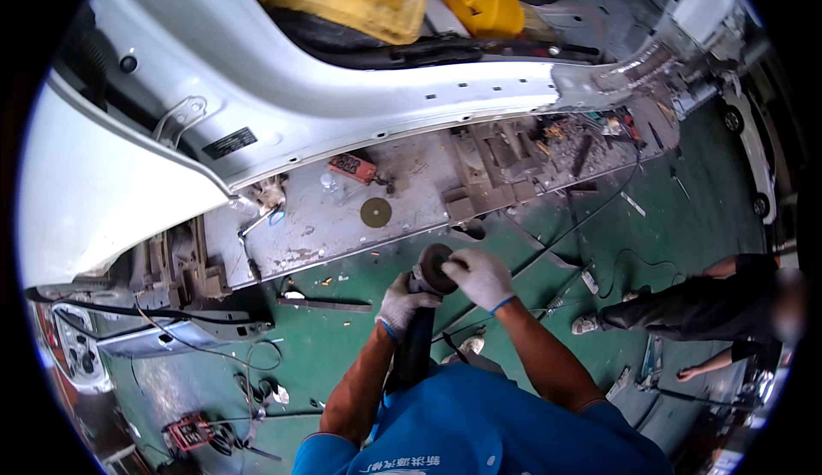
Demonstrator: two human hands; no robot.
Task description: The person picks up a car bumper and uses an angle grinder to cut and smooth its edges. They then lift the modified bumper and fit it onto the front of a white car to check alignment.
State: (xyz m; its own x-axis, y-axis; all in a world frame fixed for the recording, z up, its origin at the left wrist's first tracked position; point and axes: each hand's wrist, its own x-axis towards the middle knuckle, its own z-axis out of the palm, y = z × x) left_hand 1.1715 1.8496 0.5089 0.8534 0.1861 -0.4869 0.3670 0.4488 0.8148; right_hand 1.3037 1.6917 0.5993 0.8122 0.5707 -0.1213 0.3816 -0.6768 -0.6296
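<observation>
My left hand (402, 305), in a white knit glove, is wrapped round the head of an angle grinder (418, 338). The grinder's dark body points down toward my chest. A dark reddish-brown disc (435, 280) faces up on the head. My right hand (479, 280), gloved too, has its fingers closed at the middle of that disc; whatever small part sits under the fingertips is hidden. Beyond my hands, a flat olive-coloured disc (376, 212) with a centre hole lies on the grey platform (325, 248).
A silver car body sill (385, 97) spans the far side. On the platform are a red box with dark sockets (353, 168), metal clamps (505, 180) and scattered debris. Cables and metal strips (325, 305) lie on the green floor. Another person (693, 308) is at right.
</observation>
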